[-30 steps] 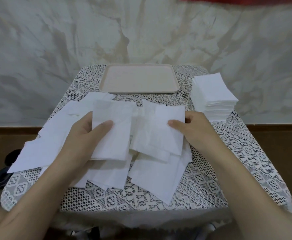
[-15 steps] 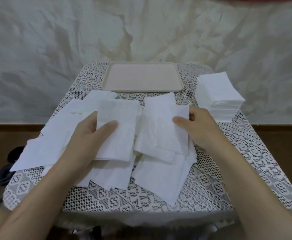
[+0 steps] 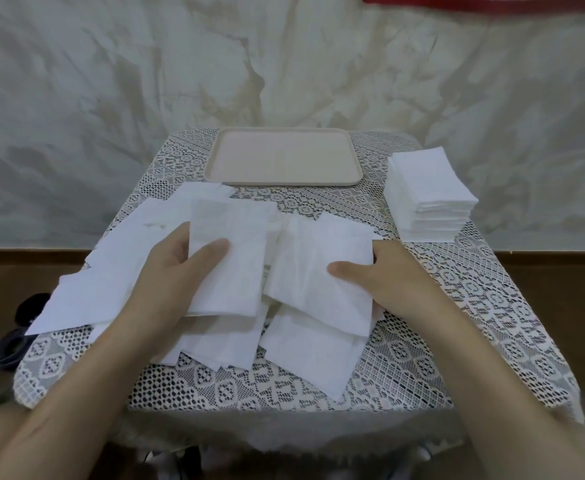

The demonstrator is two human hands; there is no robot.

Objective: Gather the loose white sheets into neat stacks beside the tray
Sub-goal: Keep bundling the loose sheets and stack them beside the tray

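Head view: a lace-covered table (image 3: 422,341) carries loose white paper sheets (image 3: 304,351) spread across its near half; a beige rectangular plastic tray (image 3: 284,157) sits at the far edge, with a neat squared stack of white sheets (image 3: 429,192) just to its right; the left hand (image 3: 169,271) pinches a lifted left sheet (image 3: 228,258), thumb on top; the right hand (image 3: 388,275) grips the right sheets (image 3: 315,268) beside it; both grips match half a second ago.
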